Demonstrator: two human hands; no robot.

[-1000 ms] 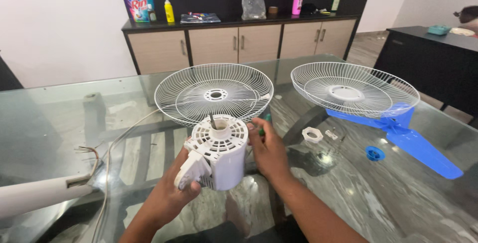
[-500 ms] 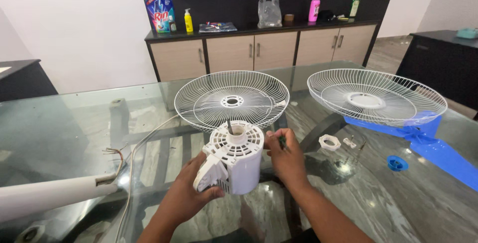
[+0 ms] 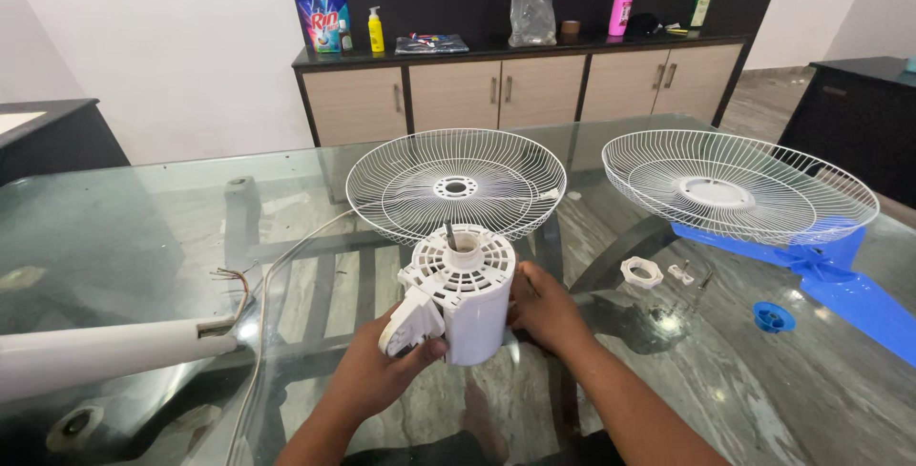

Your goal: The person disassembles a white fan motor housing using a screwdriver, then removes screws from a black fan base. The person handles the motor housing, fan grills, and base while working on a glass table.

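While both hands' fingers clasp a ribbed white plastic motor housing [image 3: 461, 299], round wire grille [image 3: 456, 185] behind, glass table [image 3: 143, 227].

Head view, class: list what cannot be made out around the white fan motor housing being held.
- Right hand fingers: behind the motor housing.
- White pole: cut by the left edge.
- Blue fan blade: partly under the wire guard.
- Small parts: too small to identify.

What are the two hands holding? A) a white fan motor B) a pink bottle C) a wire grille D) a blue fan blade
A: the left hand and right hand clasp the white fan motor from both sides, above the glass table.
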